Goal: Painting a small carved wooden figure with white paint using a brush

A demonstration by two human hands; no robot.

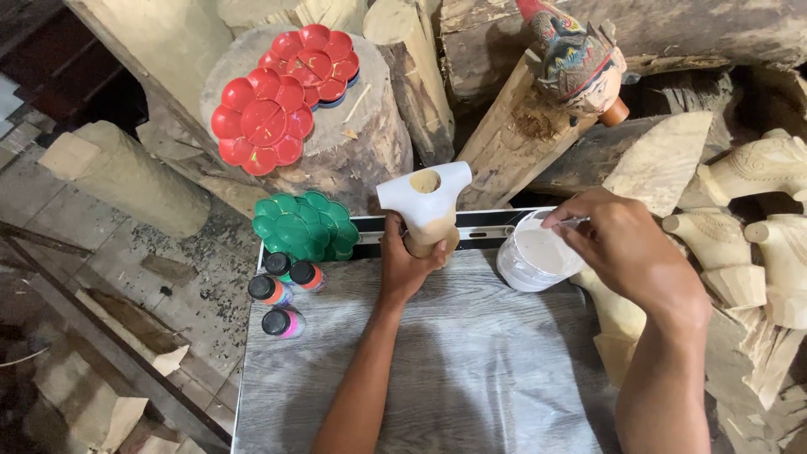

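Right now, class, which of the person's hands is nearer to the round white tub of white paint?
Right. The right hand is over the round white tub, at its rim. The left hand is apart to its left, gripping a white-painted wooden carving.

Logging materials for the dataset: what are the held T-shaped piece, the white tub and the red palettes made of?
T-shaped piece: apparently carved wood, bare tan base, matte white coat on top.
White tub: probably plastic, thin smooth wall, white paint inside.
Red palettes: likely moulded plastic, glossy petal-shaped wells.

I see a grey wood-grain tabletop (471, 361) under the hands; rough logs (504, 143) stacked beyond them; dusty concrete floor (126, 277) to their left.
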